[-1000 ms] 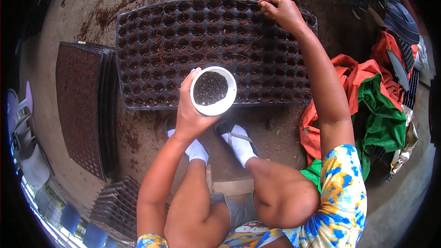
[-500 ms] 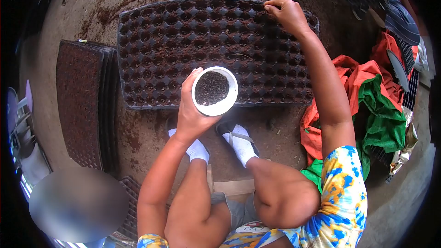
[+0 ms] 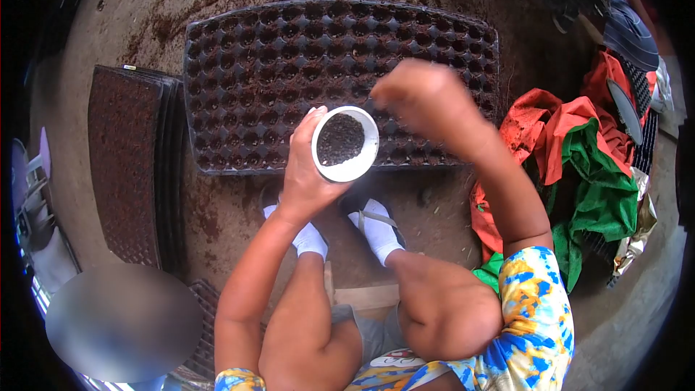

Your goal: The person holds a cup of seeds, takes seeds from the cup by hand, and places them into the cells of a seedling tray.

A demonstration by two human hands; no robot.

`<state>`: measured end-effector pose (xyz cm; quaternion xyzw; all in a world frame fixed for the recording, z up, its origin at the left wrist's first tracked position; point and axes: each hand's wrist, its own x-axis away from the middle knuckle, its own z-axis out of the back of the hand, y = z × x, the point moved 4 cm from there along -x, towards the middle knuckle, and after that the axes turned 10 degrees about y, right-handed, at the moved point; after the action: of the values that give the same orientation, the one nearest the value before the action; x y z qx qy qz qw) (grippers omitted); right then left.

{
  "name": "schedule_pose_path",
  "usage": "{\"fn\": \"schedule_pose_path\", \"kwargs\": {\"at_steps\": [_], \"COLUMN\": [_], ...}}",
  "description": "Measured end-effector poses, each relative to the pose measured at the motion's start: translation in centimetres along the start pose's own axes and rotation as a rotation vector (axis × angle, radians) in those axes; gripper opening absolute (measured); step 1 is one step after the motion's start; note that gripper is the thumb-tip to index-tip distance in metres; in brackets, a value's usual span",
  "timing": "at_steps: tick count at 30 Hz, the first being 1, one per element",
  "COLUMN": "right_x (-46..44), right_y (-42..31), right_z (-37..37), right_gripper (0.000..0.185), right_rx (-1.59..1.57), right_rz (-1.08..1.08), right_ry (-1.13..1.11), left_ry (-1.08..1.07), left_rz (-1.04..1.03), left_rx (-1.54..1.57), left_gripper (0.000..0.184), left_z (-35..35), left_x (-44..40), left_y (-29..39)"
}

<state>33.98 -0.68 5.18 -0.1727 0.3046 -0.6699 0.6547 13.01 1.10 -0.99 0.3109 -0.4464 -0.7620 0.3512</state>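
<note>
Holding the cup (image 3: 349,171): my left hand (image 3: 305,174) gripped it, and near-level was safest imo so the grains (image 3: 340,139) wouldn't spill.
Right hand (image 3: 431,94): motion-blurred near the cup, couldn't tell if the fingers (image 3: 389,88) pinched anything.
Tray (image 3: 235,171): lay past my feet (image 3: 378,232).
Elbow room: tray stack (image 3: 124,163) off left, crumpled cloth (image 3: 604,210) crowded my right arm (image 3: 515,199).
</note>
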Motion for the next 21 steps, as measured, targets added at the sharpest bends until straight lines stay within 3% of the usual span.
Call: {"fn": "schedule_pose_path", "kwargs": {"at_steps": [2,7,12,13,18,19,21], "right_x": [1.8,2.7,0.1,-1.0,-4.6,-4.9,-5.5], "right_y": [-3.8,-5.0,-3.7,-2.5,10.8,12.9,14.4], "right_z": [-3.5,-8.1,-4.1,-2.4,0.4,0.2,-0.5], "right_gripper": [0.014,0.014,0.011,0.010,0.021,0.021,0.022], "right_rx": [0.156,0.181,-0.185,-0.212,-0.086,-0.111,-0.109], "right_rz": [0.124,0.259,0.091,0.027,-0.412,-0.536,-0.569], "right_ry": [-0.268,-0.271,-0.194,-0.057,0.252,0.206,0.180], "left_ry": [0.006,-0.022,0.003,0.005,0.012,0.013,0.015], "left_rz": [-0.021,-0.096,0.030,0.030,0.077,0.072,0.067], "left_rx": [0.026,0.045,0.018,0.023,0.052,0.053,0.052], "left_gripper": [0.094,0.097,0.103,0.103,0.102,0.102,0.103], "left_z": [-0.7,-0.8,-0.4,-0.2,0.4,0.4,0.5], "left_x": [-0.2,-0.3,-0.2,-0.1,0.2,0.1,0.1], "left_y": [0.7,1.6,0.7,0.5,-0.1,-0.1,0.0]}}
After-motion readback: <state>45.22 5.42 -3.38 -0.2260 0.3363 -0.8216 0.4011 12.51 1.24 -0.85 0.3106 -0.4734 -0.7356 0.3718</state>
